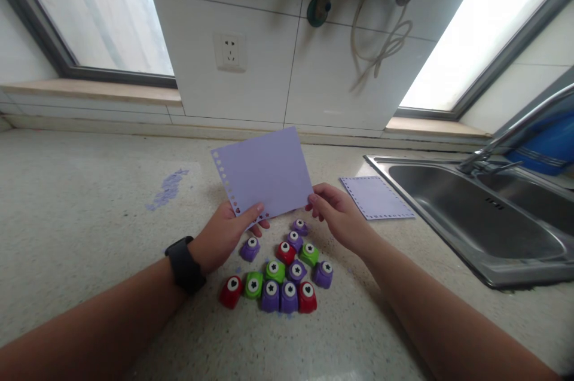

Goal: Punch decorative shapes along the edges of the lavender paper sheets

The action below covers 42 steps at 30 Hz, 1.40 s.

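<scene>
Both hands hold up a lilac paper sheet (266,171) above the counter. My left hand (226,231) pinches its lower left corner, thumb on top. At the lower right corner, my right hand (338,216) grips the edge with its fingertips. A row of small punched holes runs down the sheet's left edge. Below the sheet lies a cluster of several small craft punches (282,276) in purple, green and red. A black watch (185,264) is on my left wrist.
A second lilac sheet (375,197) with punched borders lies flat by the steel sink (475,219), whose tap (506,136) is at the right. Lilac paper scraps (168,188) are scattered at the left. A wall socket (230,52) and hoses (381,22) are on the tiled wall.
</scene>
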Available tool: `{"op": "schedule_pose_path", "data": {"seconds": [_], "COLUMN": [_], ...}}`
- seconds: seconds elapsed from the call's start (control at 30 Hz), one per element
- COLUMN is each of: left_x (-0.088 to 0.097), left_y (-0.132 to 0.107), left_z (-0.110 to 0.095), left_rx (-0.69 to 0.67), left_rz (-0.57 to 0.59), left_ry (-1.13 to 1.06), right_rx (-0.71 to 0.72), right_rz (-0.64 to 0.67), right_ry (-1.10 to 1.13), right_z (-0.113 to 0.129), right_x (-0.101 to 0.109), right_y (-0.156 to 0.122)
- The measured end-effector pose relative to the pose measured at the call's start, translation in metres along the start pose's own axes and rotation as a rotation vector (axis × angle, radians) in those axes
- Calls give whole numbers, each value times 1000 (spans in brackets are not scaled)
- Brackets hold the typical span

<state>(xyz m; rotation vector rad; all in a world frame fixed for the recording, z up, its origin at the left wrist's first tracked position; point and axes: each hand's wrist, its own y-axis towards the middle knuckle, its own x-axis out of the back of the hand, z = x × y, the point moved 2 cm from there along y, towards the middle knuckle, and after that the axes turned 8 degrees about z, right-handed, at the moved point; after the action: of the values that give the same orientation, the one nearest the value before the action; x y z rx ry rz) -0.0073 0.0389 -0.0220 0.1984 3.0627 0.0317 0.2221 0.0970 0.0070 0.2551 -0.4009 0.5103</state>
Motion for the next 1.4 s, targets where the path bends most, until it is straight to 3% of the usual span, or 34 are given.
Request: {"op": "schedule_pose_path", "data": {"seconds": [0.13,0.23,0.37,0.87,1.07,1.4], "left_x": [0,1,4,6,8,8], "left_y": [3,5,7,9,10,12], "left_z": [3,2,-1,0,3,7], "left_rx": [-13,-19,-19,-10,-29,-59], "left_rz": [-44,-59,-61,-45,-11,-7], "left_ry": [-102,-215,-289,-369,-378,-396], "right_rx": [29,77,105,-28,-4,80], "right_rz": [71,201,336,458,356,213], "right_ry": [-329,-416,-418,-305,-161,-138], "right_z": [2,6,9,2,-4,-10], "right_x": [4,2,-1,1,6,2], "right_y": [-3,-4,-5,-5,0,5]}}
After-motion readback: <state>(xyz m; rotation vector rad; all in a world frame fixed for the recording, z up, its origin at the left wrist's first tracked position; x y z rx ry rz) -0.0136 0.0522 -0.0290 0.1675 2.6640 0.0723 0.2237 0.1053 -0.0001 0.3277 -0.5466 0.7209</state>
